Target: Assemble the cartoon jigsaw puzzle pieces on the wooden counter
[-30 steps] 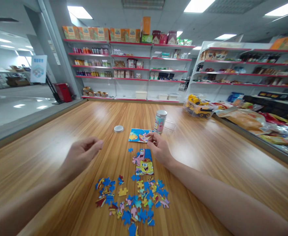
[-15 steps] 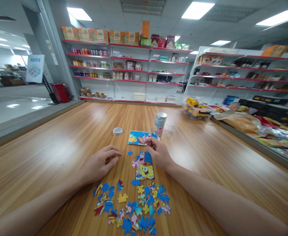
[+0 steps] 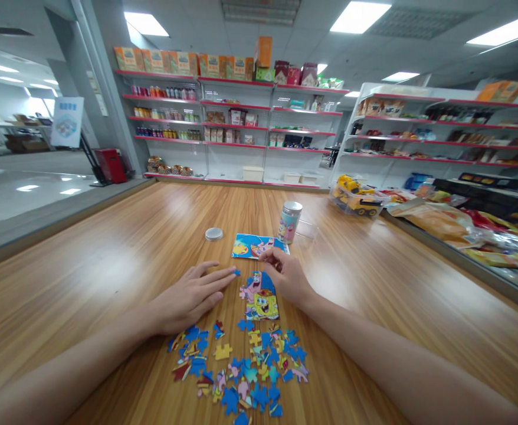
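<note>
My left hand (image 3: 190,295) lies low over the table with its fingers stretched out. Its fingertips touch a small blue jigsaw piece (image 3: 237,273). To the right, my right hand (image 3: 289,274) is pinched closed at the lower edge of the picture card (image 3: 245,246); whatever sits between its fingertips is too small to make out. Just below it is a partly joined puzzle (image 3: 263,301) showing a yellow and a pink cartoon figure. Many loose jigsaw pieces (image 3: 241,372), mostly blue, are spread nearer to me.
A cartoon-printed can (image 3: 289,223) stands behind the card, with a round metal lid (image 3: 213,234) to the left. A clear bin of yellow toy trucks (image 3: 357,199) is at the back right, near packaged goods (image 3: 436,218). Stocked shelves (image 3: 235,127) line the far side.
My left hand has moved right and straightened its fingers, reaching the small blue piece. My right hand keeps its pinch by the card. The view has shifted slightly.
</note>
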A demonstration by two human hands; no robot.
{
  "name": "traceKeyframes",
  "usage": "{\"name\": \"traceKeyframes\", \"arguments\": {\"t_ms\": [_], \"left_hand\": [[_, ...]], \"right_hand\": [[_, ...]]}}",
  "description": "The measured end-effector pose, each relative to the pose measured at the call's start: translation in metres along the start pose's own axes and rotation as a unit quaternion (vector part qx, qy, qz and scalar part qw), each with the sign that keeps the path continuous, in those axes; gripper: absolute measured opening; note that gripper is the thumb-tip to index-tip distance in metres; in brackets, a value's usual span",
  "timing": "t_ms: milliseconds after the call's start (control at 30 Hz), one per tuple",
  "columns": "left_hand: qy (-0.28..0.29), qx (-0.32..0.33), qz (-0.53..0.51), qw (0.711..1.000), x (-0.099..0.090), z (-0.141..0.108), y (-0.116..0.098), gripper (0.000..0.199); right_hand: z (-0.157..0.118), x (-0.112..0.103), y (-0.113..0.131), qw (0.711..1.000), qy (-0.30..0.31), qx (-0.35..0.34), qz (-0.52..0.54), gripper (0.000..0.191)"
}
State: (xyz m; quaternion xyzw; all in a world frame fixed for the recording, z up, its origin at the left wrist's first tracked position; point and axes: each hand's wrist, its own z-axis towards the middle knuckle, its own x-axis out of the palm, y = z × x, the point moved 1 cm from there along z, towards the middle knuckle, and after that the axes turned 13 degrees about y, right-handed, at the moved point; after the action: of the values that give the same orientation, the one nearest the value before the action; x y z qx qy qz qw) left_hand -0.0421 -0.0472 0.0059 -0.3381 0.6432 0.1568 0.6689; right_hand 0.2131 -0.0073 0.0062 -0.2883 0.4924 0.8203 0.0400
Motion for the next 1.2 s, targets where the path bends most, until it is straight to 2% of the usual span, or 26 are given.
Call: {"name": "traceKeyframes", "arguments": {"t_ms": [100,367,500,567,733,833,933,1200], "left_hand": [[0.029,-0.002,-0.003,1.0,-0.002,0.0,-0.001,0.048],[-0.008,0.006,-0.056,0.998,-0.004,-0.003,-0.002,0.042],[-0.016,0.03,-0.071,0.997,-0.004,-0.002,-0.001,0.041],[-0.036,0.043,-0.094,0.994,-0.002,0.003,0.002,0.039],[-0.14,0.04,-0.188,0.971,-0.001,0.032,0.019,0.031],[-0.127,0.053,-0.19,0.972,-0.002,0.052,0.025,0.022],[-0.106,0.086,-0.178,0.975,-0.003,0.062,0.026,0.016],[-0.108,0.094,-0.154,0.978,-0.001,0.055,0.024,0.019]], "right_hand": [[0.0,0.001,-0.001,1.0,0.004,-0.003,-0.007,0.011],[0.001,0.0,-0.002,0.999,0.027,0.003,-0.035,0.012],[0.003,-0.004,-0.011,0.995,0.082,-0.009,-0.052,0.011],[0.003,-0.004,-0.014,0.992,0.109,-0.018,-0.062,0.017],[0.004,-0.003,-0.012,0.982,0.124,-0.048,-0.135,0.023],[0.005,-0.003,-0.01,0.98,0.125,-0.04,-0.152,0.024],[0.004,-0.003,-0.01,0.98,0.124,-0.025,-0.155,0.023],[0.006,-0.002,-0.015,0.977,0.112,-0.017,-0.181,0.018]]}}
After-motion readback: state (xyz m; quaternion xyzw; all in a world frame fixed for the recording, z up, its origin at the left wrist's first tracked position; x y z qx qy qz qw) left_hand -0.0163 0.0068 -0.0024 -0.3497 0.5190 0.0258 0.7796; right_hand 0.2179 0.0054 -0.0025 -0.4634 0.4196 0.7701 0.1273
